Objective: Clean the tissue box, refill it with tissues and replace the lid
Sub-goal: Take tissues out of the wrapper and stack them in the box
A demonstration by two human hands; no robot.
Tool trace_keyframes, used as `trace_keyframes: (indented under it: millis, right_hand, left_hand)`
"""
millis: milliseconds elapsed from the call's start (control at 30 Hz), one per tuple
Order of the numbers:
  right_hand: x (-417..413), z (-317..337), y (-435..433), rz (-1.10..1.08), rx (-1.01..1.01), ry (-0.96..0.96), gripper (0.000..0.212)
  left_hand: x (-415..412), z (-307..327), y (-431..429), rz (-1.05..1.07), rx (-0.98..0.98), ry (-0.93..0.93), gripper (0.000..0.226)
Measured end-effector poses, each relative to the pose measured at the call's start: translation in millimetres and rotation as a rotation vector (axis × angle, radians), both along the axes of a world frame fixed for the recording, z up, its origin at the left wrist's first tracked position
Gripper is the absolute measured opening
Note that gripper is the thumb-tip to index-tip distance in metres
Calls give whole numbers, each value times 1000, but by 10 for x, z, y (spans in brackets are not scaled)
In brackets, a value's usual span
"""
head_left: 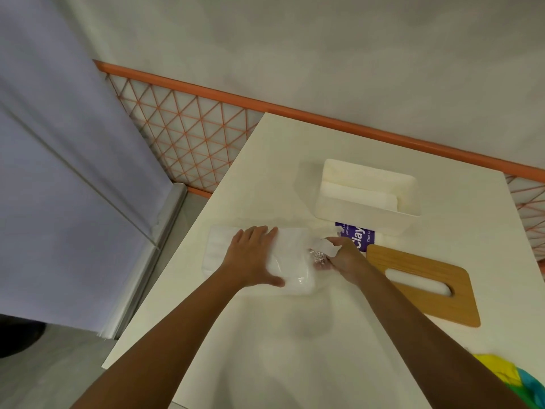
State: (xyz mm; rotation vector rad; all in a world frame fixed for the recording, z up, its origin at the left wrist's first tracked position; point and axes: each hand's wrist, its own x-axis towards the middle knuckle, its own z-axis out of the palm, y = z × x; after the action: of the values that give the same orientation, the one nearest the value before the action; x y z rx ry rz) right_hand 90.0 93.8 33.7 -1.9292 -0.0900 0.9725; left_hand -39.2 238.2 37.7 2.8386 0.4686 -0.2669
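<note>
In the head view, the left hand (pixel 253 255) lay flat with fingers spread, pressing the tissue pack (pixel 218 246) at the middle of the table (pixel 295 335). At its 3 o'clock, the right hand (pixel 345 258) pinched the pack's torn clear wrapper (pixel 320 250). The open tissue box (pixel 395 221) stood at 1 o'clock, part filled. The wooden lid (pixel 436 308) lay at 4 o'clock, with a purple-labelled packet (pixel 355 236) between them.

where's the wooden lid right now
Head view: the wooden lid lies flat on the table, right side, beside the right hand, nearer than the open tissue box.
</note>
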Motion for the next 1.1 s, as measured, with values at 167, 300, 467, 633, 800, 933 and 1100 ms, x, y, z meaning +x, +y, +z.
trace_keyframes:
  millis: [167, 300, 467, 633, 800, 933, 1100]
  right_hand:
    - [-67, -36, 82, -38, -72, -1, 32]
    - [-134, -25, 148, -5, -104, -14, 10]
    - [-75, 100, 98, -26, 0, -62, 17]
    - [138, -47, -161, -162, 40, 42, 35]
    - [79, -186, -283, -318, 132, 186, 12]
    - [99, -149, -294, -310, 228, 295, 8]
    - [109, -129, -221, -99, 111, 153, 12]
  left_hand:
    - [12, 8, -15, 2, 12, -7, 109]
    - [11, -2, -18, -1, 5, -17, 107]
    - [-17, -4, 37, 10, -28, -26, 109]
    - [-64, -16, 58, 7, -39, -34, 109]
    - [-73, -57, 41, 12, -41, -33, 111]
    - [-68, -38, 42, 9, -62, -9, 117]
    - [-37, 10, 13, 27, -79, 14, 115]
